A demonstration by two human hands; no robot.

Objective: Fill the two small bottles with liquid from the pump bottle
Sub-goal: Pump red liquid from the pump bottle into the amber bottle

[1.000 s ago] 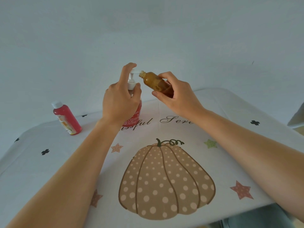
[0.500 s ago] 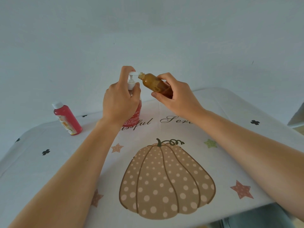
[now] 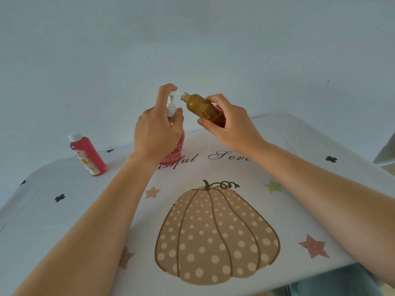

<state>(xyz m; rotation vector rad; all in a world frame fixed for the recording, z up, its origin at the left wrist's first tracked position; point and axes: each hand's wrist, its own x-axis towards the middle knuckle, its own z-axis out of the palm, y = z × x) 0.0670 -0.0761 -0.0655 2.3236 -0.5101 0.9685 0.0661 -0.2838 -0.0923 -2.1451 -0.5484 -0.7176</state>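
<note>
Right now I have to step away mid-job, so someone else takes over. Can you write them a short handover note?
Left hand grips the pump bottle on the table, forefinger on the pump head.
Right hand holds the uncapped amber bottle tilted, mouth at the nozzle.
Red small bottle stands capped at far left, apart.
Done: amber bottle looks partly filled; red one looks full.
To do: finish pumping, then cap the amber bottle; no cap in view.
</note>
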